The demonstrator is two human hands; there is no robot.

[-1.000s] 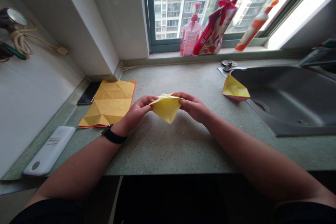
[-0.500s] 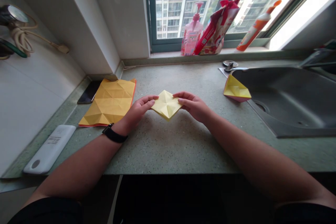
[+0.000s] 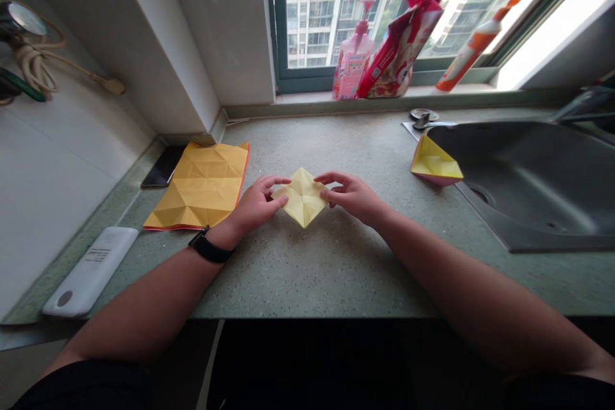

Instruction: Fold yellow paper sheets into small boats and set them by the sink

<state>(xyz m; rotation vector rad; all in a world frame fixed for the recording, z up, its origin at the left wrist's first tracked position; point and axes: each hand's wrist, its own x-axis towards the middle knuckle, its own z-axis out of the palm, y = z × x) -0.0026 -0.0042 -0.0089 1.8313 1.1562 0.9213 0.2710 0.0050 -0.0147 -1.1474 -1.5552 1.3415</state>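
Between my hands is a pale yellow folded paper (image 3: 303, 200), a creased diamond shape with one corner toward me. My left hand (image 3: 262, 202) pinches its left corner, thumb on top. On the opposite corner my right hand (image 3: 353, 195) grips with thumb and forefinger. The fingers beneath the paper are partly hidden. To the left of my left hand lies a small stack of creased orange-yellow paper sheets (image 3: 204, 182). Off to the right, by the sink, stands a folded yellow paper boat (image 3: 436, 163) with a pinkish outside.
A dark phone (image 3: 161, 166) and a white power bank (image 3: 91, 272) lie on the left of the speckled counter (image 3: 336, 275). A metal sink (image 3: 528, 240) is at right. On the windowsill are a pink pump bottle (image 3: 353, 64), a red bag (image 3: 401, 51) and an orange-white bottle (image 3: 471, 51).
The folded paper has tilted flatter, its near corner now slightly closer to me. My thumbs have shifted a little on its edges; both hands stay on it.
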